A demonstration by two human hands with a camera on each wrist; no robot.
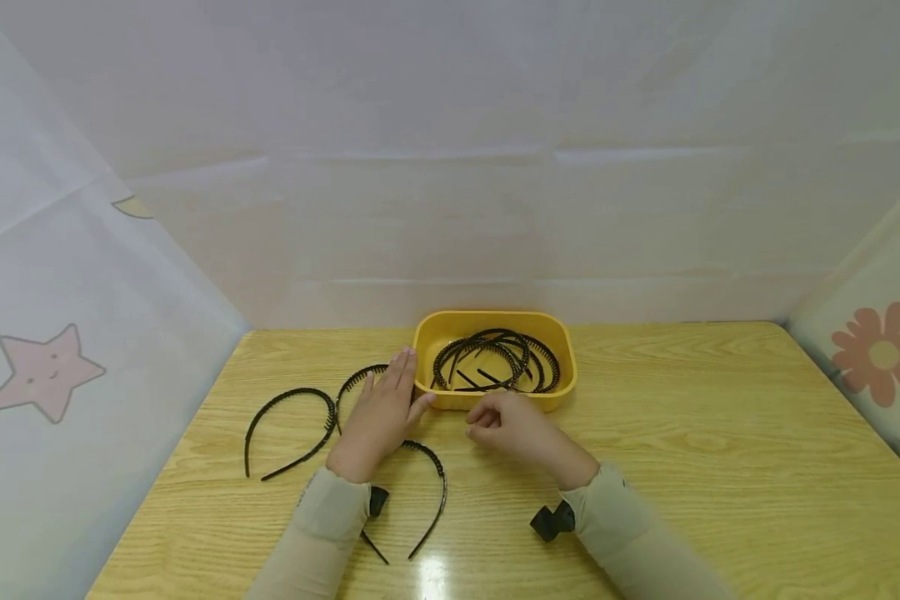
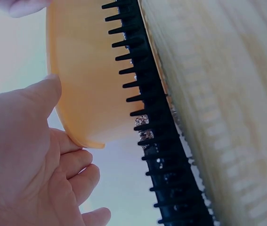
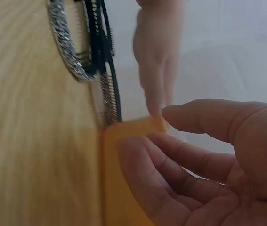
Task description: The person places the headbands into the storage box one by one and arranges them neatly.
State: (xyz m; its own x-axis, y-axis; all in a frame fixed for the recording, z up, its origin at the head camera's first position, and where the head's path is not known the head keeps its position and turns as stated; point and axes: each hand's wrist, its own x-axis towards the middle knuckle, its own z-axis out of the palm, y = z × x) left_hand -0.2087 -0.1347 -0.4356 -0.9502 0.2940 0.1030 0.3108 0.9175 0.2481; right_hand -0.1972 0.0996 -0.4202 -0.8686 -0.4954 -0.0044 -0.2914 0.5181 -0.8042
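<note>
A yellow plastic bin (image 1: 450,402) stands at the table's back edge with several black toothed headbands (image 1: 521,354) inside. My left hand (image 1: 381,408) rests against its left side, fingers fairly straight and thumb by the front corner. In the left wrist view, the thumb touches the bin wall (image 2: 88,70). By the front wall is my right hand (image 1: 512,425), its fingers loosely bent with nothing visible between them. A headband (image 1: 360,379) lies partly hidden behind my left hand. Another headband (image 1: 438,479) lies under the left wrist, partly covered.
A third loose headband (image 1: 290,392) lies to the left on the wooden table (image 1: 705,467). Pale printed sheets (image 1: 435,208) hang behind the table and along both sides. A dark strap piece (image 1: 552,522) shows at the right wrist.
</note>
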